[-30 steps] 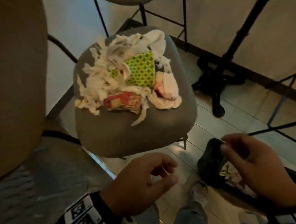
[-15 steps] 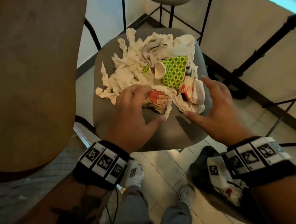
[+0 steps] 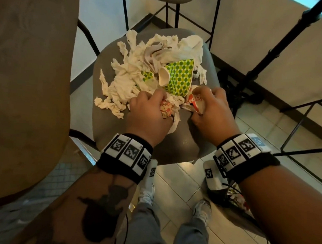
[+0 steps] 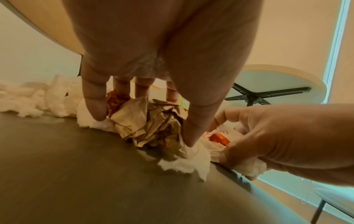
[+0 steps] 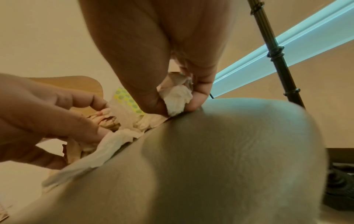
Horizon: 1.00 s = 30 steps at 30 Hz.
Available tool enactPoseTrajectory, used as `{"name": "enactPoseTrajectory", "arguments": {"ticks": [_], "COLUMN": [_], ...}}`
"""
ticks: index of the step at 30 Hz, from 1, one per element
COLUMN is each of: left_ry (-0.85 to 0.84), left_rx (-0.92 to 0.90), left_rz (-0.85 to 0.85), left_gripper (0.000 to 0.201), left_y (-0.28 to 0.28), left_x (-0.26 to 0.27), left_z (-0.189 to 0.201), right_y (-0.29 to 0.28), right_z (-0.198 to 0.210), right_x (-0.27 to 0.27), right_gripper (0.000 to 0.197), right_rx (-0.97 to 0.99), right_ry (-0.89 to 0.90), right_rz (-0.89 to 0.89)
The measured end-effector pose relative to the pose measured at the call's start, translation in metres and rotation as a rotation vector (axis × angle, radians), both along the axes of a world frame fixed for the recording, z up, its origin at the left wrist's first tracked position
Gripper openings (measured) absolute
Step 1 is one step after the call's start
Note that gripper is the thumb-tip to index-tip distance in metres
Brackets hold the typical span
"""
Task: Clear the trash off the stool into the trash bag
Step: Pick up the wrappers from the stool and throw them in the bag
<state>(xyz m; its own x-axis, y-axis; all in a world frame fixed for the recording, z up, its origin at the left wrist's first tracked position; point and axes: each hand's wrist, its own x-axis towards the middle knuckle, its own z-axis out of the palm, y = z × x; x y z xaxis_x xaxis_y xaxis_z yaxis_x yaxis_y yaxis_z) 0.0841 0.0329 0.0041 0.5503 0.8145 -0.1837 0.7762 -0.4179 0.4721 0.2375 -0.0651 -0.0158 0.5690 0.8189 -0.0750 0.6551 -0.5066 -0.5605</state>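
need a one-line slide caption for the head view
Left hand grips a crumpled red-printed wrapper, right hand a red-and-white paper cup, amid white tissue on the grey stool.

Near seat edge of stool [image 3: 183, 142] bare; tissue pile [image 3: 125, 81] crowds far half; table [image 3: 26, 74] hems left.

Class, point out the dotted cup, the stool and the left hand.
dotted cup [image 3: 179, 76], head view, on its green-dotted side.
stool [image 3: 185, 140], head view, bare seat near the front.
left hand [image 3: 147, 113], head view, on its back.

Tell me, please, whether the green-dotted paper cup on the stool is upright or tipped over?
Tipped over: the green-dotted cup lies on its side among the tissues, its open white mouth facing sideways.
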Motion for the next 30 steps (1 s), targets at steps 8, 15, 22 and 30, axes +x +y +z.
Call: {"name": "enactPoseTrajectory", "arguments": {"ticks": [8, 15, 22, 30], "left_ry": [-0.106, -0.162, -0.166, -0.248], "left_rx": [0.009, 0.023, 0.058, 0.064], "left_rz": [0.018, 0.004, 0.024, 0.006], "left_gripper": [0.049, 0.055, 0.057, 0.058], "left_y": [-0.007, -0.015, -0.02, -0.031], "left_x": [-0.007, -0.022, -0.039, -0.047], "left_z": [0.015, 0.031, 0.036, 0.04], "right_y": [-0.014, -0.038, -0.053, -0.055], "right_z": [0.011, 0.026, 0.027, 0.019], "right_x": [0.008, 0.013, 0.015, 0.015], "right_gripper": [0.056, 0.054, 0.054, 0.055], "right_rx": [0.019, 0.101, 0.111, 0.06], "right_ry": [0.157, 0.276, 0.362, 0.385], "right_rz": [-0.062, -0.15, -0.157, -0.164]}}
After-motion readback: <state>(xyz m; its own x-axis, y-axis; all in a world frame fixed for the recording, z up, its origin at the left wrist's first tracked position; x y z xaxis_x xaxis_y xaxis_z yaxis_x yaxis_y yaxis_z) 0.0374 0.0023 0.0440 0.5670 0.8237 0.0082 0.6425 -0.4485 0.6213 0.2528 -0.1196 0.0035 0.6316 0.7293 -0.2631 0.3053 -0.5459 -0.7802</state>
